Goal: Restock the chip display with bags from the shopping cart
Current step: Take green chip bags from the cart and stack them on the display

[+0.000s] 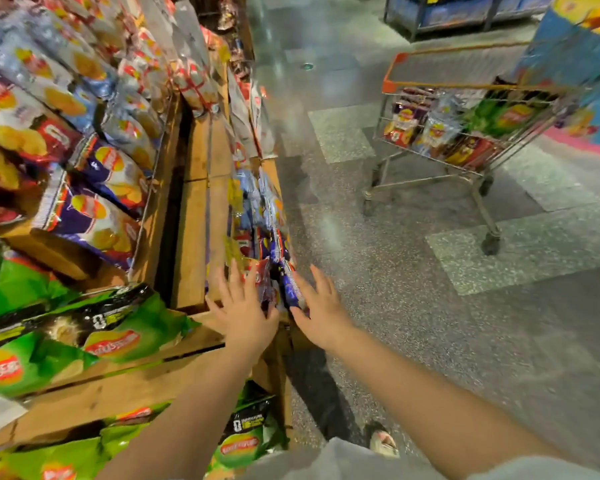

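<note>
Speckled grey shop floor [413, 306] lies wide and bare between the wooden chip display [194, 216] and the shopping cart [465, 133], which stands well apart and holds more bags. At the display's outer edge, the left hand [243, 313] and right hand [317, 306], fingers straight and clasping nothing, press either side of a row of small chip bags [274, 258]. Uneven pressure could, I judge, tip these bags off the rim onto the floor
</note>
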Motion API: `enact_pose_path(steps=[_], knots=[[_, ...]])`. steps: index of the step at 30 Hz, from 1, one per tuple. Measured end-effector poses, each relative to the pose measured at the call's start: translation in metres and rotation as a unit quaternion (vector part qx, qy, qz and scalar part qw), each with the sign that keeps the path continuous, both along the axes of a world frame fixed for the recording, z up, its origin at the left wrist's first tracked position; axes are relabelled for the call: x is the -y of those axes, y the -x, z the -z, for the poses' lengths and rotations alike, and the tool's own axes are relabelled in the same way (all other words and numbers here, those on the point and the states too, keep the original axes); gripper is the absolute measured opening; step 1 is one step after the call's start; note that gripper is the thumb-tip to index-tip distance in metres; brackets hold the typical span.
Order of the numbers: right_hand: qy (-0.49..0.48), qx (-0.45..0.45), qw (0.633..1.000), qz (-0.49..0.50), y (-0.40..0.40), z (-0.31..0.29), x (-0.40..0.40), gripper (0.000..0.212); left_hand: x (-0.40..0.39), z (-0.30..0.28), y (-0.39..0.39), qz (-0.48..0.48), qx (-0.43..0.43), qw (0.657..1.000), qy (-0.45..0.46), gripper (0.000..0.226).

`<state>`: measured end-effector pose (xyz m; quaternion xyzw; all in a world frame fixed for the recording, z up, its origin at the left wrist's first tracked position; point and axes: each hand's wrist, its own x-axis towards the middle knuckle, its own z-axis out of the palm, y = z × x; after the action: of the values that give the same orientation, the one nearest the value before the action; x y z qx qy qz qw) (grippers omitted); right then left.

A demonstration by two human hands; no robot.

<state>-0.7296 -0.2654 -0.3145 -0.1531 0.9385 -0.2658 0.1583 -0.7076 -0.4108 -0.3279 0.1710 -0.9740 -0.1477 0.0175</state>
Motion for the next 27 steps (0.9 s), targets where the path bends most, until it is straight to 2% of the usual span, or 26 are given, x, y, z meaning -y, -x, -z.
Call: enact_pose_path(steps=[4, 7, 11, 14, 20, 27], knots=[[-0.004, 0.005, 0.995, 0.103, -0.001, -0.005, -0.057, 0.063, -0.057, 0.003, 0.023, 0.142, 0.0, 0.99, -0.016, 0.081], [-0.007, 0.011, 0.985, 0.171, -0.001, 0.002, -0.108, 0.062, -0.122, 0.003, 0.037, 0.239, 0.056, 0.969, -0.005, 0.076], [0.001, -0.008, 0.972, 0.236, 0.005, 0.007, -0.182, 0.065, -0.216, -0.001, 0.058, 0.318, 0.103, 0.943, -0.014, 0.073], [-0.004, -0.009, 0.962, 0.275, 0.014, 0.006, -0.246, 0.064, -0.278, -0.006, 0.08, 0.367, 0.144, 0.919, 0.022, 0.078], [0.005, 0.002, 0.942, 0.335, 0.044, -0.01, -0.33, 0.063, -0.345, -0.015, 0.115, 0.379, 0.155, 0.912, 0.034, 0.08], [0.02, 0.01, 0.962, 0.273, 0.127, -0.003, -0.336, 0.063, -0.359, -0.018, 0.198, 0.316, 0.131, 0.94, -0.001, 0.076]])
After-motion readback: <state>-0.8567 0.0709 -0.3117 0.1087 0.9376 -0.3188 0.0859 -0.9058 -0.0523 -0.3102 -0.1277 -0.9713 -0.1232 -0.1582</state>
